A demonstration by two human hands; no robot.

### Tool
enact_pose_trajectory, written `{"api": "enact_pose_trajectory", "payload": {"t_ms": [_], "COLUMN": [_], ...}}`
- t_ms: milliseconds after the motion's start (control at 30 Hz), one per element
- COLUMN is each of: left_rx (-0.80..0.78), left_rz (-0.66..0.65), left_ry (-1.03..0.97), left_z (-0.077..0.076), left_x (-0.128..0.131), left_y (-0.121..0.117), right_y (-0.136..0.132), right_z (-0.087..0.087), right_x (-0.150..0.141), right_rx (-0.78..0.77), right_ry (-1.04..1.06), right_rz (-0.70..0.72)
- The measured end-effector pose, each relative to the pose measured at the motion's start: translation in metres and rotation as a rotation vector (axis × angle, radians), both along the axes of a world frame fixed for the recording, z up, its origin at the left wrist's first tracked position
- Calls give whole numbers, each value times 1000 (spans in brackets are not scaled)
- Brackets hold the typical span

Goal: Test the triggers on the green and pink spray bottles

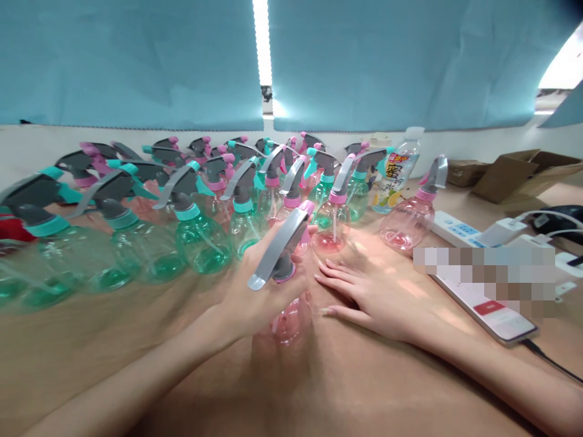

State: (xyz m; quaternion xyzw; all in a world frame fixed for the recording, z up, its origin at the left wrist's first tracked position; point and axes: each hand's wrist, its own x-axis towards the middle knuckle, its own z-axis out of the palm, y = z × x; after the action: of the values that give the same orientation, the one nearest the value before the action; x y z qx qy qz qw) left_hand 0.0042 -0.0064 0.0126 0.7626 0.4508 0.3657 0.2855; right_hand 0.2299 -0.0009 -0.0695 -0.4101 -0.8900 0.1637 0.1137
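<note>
My left hand (255, 291) is wrapped round the neck of a pink spray bottle (291, 318) that stands on the wooden table (319, 388), its grey trigger head (277, 249) pointing toward me. My right hand (368, 294) lies flat on the table just right of that bottle, fingers stretched out and pointing left, holding nothing. Behind both hands stand several green and pink spray bottles (200, 243) in rows. One pink spray bottle (410, 218) stands apart to the right.
A drink bottle with a printed label (396, 176) stands behind the rows. A phone on a cable (496, 312), a white power strip (460, 230) with chargers and open cardboard boxes (514, 173) lie at the right. Blue blinds (136, 60) hang behind.
</note>
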Motion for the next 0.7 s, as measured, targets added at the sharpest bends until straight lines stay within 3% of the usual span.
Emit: {"api": "enact_pose_trajectory", "payload": {"t_ms": [133,467,700], "left_rx": [1,2,33], "left_rz": [-36,40,-9], "left_ry": [0,34,21], "left_z": [-1,-1,-3], "left_x": [-1,0,-1], "left_y": [3,0,3], "right_y": [-1,1,0], "right_z": [0,-2,-3], "right_x": [0,-2,-2], "right_rx": [-7,9,0], "right_ry": [19,-5,20], "right_rz": [-6,7,0]}}
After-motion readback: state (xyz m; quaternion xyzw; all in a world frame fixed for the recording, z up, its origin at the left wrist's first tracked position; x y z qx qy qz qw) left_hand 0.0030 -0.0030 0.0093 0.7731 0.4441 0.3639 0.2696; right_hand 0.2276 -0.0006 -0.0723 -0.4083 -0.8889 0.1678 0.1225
